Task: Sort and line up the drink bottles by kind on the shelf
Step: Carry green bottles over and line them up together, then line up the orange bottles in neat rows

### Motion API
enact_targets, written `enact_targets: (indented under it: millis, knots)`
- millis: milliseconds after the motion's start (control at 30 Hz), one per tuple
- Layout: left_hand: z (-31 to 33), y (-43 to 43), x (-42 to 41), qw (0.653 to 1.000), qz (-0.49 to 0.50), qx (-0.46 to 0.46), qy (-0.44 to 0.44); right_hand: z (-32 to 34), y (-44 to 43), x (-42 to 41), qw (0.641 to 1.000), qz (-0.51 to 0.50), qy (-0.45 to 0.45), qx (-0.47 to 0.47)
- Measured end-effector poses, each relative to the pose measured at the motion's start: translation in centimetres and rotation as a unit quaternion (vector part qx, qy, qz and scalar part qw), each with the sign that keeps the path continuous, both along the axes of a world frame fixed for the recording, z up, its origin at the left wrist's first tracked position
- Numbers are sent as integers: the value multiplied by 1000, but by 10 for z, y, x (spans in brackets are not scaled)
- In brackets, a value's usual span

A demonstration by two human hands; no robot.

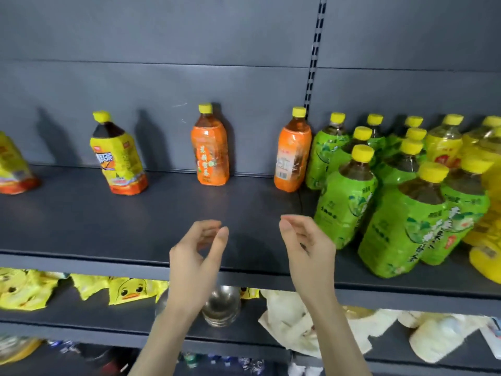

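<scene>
On the dark grey shelf (108, 221) stand yellow-capped drink bottles. Two orange-label bottles are at the back, one in the middle (210, 156) and one further right (292, 158). A yellow-label bottle (119, 161) stands at the back left, and another (13, 166) is cut off by the left edge. Several green-label bottles (344, 202) crowd the right side, with yellow-label ones (444, 145) behind and beside them. My left hand (196, 256) and my right hand (309, 245) hover over the shelf's front edge, fingers curled and apart, holding nothing.
Below, a lower shelf (81, 318) carries yellow duck-print packets (130, 291), a glass bowl or jar (221, 308) and white packages (298, 318). A slotted upright post (314, 55) runs up the grey back panel. Bare shelf surface lies between the left and right bottle groups.
</scene>
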State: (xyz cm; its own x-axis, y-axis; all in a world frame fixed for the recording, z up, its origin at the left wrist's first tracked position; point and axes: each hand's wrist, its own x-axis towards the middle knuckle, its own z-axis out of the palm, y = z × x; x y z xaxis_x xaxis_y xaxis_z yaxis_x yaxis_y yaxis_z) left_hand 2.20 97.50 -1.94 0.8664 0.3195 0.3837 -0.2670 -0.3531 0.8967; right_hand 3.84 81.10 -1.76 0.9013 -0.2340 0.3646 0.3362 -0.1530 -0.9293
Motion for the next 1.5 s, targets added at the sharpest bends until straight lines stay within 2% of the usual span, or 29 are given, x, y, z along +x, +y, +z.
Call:
enact_targets:
  millis: [200,467,833,1033,1267,1500]
  knots:
    - [1,47,49,999,-35,-13,18,5,43,38,999,-45,9,-19]
    - [2,73,148,998,-45,-33,16,12,52,117,993,-100,12,-65]
    - [-4,83,273,991,-22,-72,113,-1,22,225,964,-250,44,-78]
    - [-10,83,293,978,-91,-133,132,-7,11,249,968,-226,94,-44]
    - [-14,97,302,981,-104,-78,141,-8,8,258,947,-261,141,-124]
    - [-16,117,277,980,-132,3,146,-14,46,233,955,-217,125,-157]
